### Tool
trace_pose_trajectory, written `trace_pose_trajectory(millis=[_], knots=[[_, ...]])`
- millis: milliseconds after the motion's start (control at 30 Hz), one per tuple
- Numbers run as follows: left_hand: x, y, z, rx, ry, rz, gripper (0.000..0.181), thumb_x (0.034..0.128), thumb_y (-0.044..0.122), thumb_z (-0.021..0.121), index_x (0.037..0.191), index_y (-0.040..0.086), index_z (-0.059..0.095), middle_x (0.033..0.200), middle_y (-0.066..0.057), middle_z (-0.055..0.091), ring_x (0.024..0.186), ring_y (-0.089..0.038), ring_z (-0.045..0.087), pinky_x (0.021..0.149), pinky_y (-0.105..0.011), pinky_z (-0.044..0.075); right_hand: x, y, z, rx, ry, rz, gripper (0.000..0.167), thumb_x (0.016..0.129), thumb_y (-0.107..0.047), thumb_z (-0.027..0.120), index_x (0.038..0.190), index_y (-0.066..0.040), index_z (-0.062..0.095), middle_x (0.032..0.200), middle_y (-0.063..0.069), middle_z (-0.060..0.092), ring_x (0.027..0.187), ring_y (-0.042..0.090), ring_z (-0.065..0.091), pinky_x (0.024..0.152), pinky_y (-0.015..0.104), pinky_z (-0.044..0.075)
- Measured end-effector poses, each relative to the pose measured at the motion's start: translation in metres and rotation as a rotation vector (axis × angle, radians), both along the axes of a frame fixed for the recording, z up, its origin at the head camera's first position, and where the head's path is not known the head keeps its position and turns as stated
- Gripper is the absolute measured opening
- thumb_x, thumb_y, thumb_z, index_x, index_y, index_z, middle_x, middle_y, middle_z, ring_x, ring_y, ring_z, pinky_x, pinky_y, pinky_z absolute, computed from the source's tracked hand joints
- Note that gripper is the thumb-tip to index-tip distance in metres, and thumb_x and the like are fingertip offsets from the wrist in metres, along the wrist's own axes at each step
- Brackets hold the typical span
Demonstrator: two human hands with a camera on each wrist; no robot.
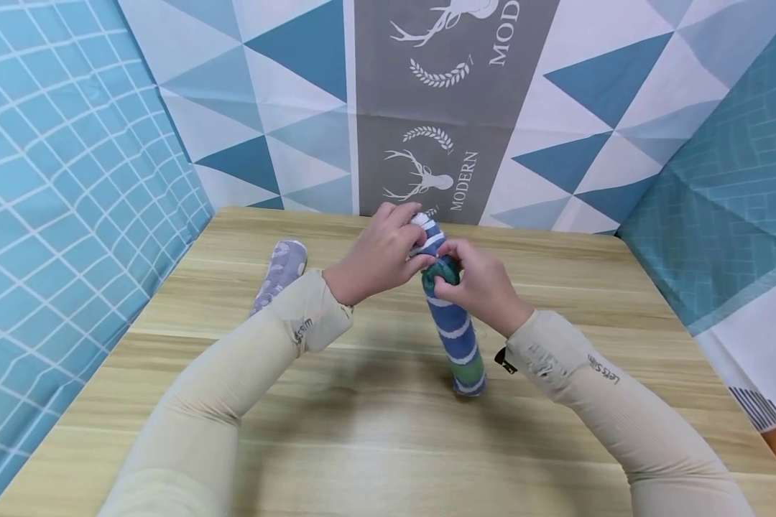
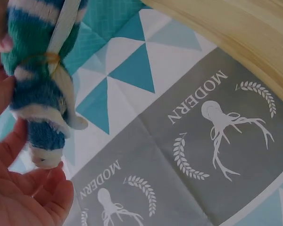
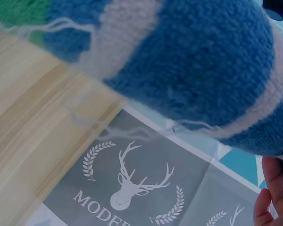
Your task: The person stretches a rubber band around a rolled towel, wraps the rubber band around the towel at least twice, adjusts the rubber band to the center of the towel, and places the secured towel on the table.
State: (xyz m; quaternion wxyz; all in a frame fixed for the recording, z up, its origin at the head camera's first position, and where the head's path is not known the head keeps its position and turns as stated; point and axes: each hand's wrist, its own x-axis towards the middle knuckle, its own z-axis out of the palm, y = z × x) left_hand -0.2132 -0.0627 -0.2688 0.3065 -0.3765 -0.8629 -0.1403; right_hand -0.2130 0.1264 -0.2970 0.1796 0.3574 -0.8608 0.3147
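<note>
A rolled towel [image 1: 454, 330] with blue, white and green stripes stands tilted above the table, its lower end at or near the wood. Near its top my left hand [image 1: 383, 257] holds the roll with fingers curled round it. Just below, my right hand [image 1: 481, 281] pinches the green stripe between thumb and fingers. In the left wrist view a thin orange band [image 2: 52, 60] circles the towel, and the end beyond it is narrower and folded. Loose white threads [image 3: 146, 134] hang from the towel in the right wrist view.
A second rolled towel [image 1: 283, 271], grey-purple and patterned, lies at the left back of the wooden table [image 1: 362, 445], partly behind the left sleeve. Behind the table hangs a patterned cloth [image 1: 310, 79]; blue checked cloth [image 1: 71, 179] borders the left side.
</note>
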Motion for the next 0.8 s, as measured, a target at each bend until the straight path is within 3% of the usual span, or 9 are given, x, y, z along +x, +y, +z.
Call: trace_pose_trajectory(millis=[100,200,467,633,700,800], knots=[[-0.003,0.0,-0.001,0.037,-0.018,-0.08,0.015,0.0841,0.01,0.071,0.078,-0.003,0.066,0.107,-0.024,0.063,0.109,-0.035,0.056,0.094,-0.039,0.043,-0.001,0.0,-0.002,0.01,0.055,0.038,0.031,0.077,-0.001,0.071,0.103,0.008,0.056,0.088,0.015,0.064,0.069,0.021,0.056,0.06,0.033,0.052],[-0.005,-0.001,-0.003,0.094,-0.051,-0.147,0.011,0.0848,0.002,0.066,0.076,-0.003,0.065,0.099,-0.021,0.063,0.103,-0.032,0.059,0.089,-0.036,0.048,-0.002,0.0,-0.002,0.007,0.078,0.069,0.031,0.076,-0.001,0.072,0.102,0.008,0.056,0.088,0.015,0.065,0.069,0.021,0.057,0.062,0.034,0.053],[-0.004,-0.003,-0.007,0.183,0.035,-0.239,0.012,0.0828,-0.003,0.065,0.073,-0.002,0.06,0.085,-0.016,0.064,0.08,-0.026,0.063,0.071,-0.031,0.053,-0.005,0.004,0.001,0.013,0.024,0.153,0.034,0.077,0.0,0.074,0.102,0.007,0.054,0.091,0.016,0.066,0.075,0.024,0.062,0.071,0.039,0.055],[-0.002,-0.005,-0.003,0.172,0.039,-0.271,0.009,0.0784,-0.002,0.069,0.072,0.0,0.064,0.082,-0.012,0.065,0.074,-0.022,0.062,0.066,-0.029,0.051,-0.011,0.011,0.002,-0.013,-0.008,0.268,0.019,0.084,0.005,0.068,0.101,0.007,0.061,0.093,0.014,0.068,0.079,0.023,0.062,0.071,0.037,0.053],[-0.001,-0.005,-0.001,0.146,0.026,-0.28,0.008,0.0774,-0.002,0.07,0.072,0.0,0.065,0.082,-0.011,0.065,0.074,-0.022,0.062,0.067,-0.028,0.051,-0.013,0.014,0.003,0.004,0.078,0.301,0.015,0.082,0.006,0.068,0.097,0.007,0.066,0.089,0.013,0.07,0.075,0.022,0.063,0.071,0.039,0.051],[0.0,-0.005,0.0,0.113,0.015,-0.292,0.006,0.0773,-0.001,0.071,0.073,0.001,0.067,0.082,-0.01,0.064,0.074,-0.021,0.062,0.068,-0.028,0.051,-0.017,0.016,0.006,0.08,0.332,0.314,0.015,0.075,0.004,0.076,0.09,0.005,0.071,0.08,0.012,0.071,0.066,0.019,0.065,0.069,0.042,0.049]])
